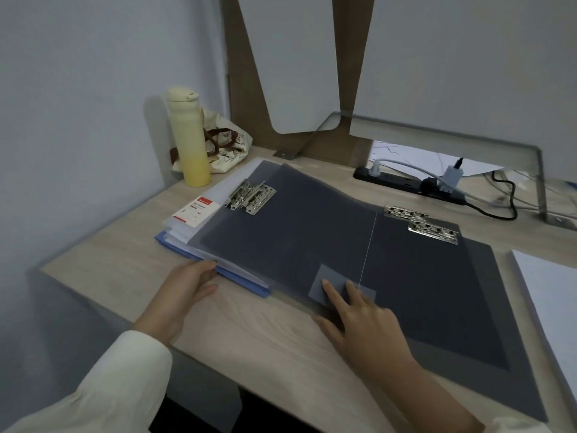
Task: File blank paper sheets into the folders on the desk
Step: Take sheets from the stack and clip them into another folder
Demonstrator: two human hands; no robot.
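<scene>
A dark grey folder [437, 292] lies open on the desk, with two metal clips [421, 223] at its top. Its translucent grey cover [296, 220] leans to the left over a stack of folders [193, 242]; a blue one is at the bottom and a red-and-white label on top. My right hand [359, 314] holds the cover's lower corner, fingers on top and thumb under the edge. My left hand [190, 285] rests against the stack's near edge. A pile of blank white sheets [549, 298] lies at the right edge.
A pale yellow bottle [189, 135] and a printed cloth bag [224, 148] stand at the back left. A black power strip [406, 181] with plugs and cables lies at the back right, under a metal frame [540, 182]. The desk's [249, 332] front edge is near me.
</scene>
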